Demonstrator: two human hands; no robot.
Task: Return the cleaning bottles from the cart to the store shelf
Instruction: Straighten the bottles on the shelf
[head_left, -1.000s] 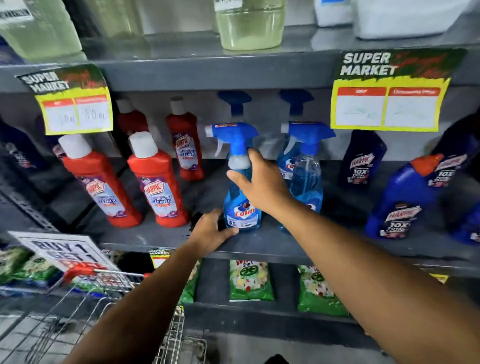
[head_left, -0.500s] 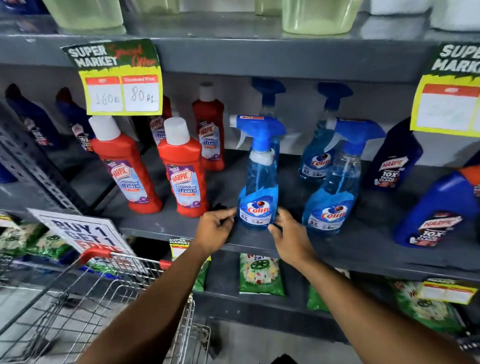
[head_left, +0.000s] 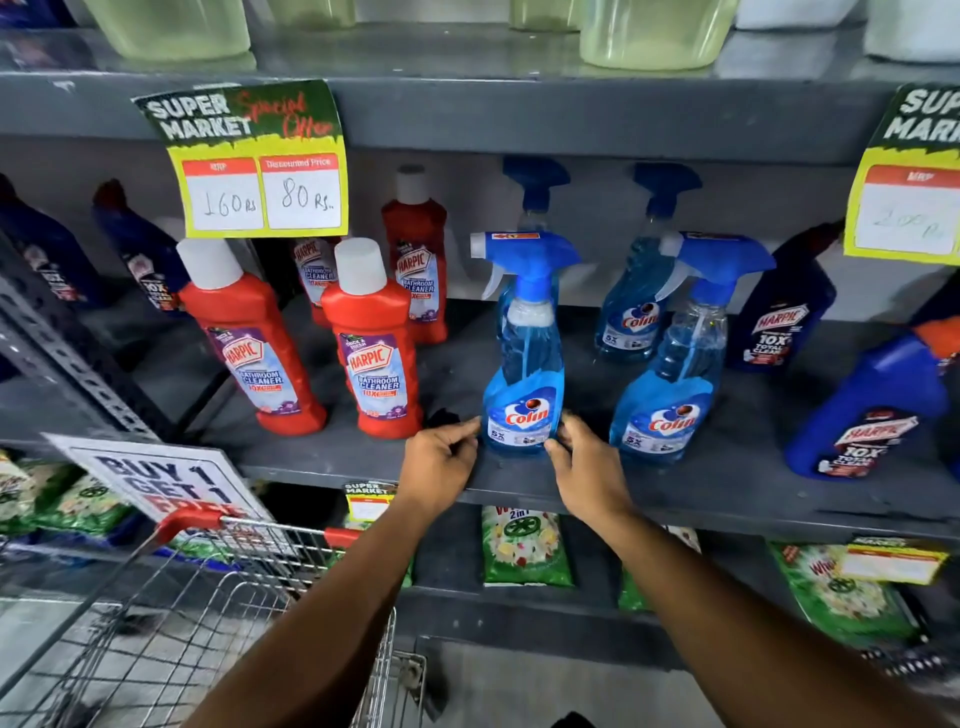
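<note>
A blue Colin spray bottle (head_left: 524, 374) stands upright near the front edge of the grey middle shelf (head_left: 727, 493). My left hand (head_left: 441, 465) touches its base from the left with curled fingertips. My right hand (head_left: 589, 467) presses the base from the right, so the bottle is held between both. A second Colin spray bottle (head_left: 670, 400) stands just to the right, and two more stand behind. The wire cart (head_left: 171, 623) with a red handle is at the lower left; no bottles show in its visible part.
Two red Harpic bottles (head_left: 374, 358) stand to the left of my hands, with more behind. Blue Harpic bottles (head_left: 872, 415) fill the right end. Price signs (head_left: 260, 166) hang from the shelf above. Green packets (head_left: 524, 545) lie on the shelf below.
My right hand came down from the spray bottle's neck to its base. My left hand stays at the base. The view has shifted right and closer to the shelf.
</note>
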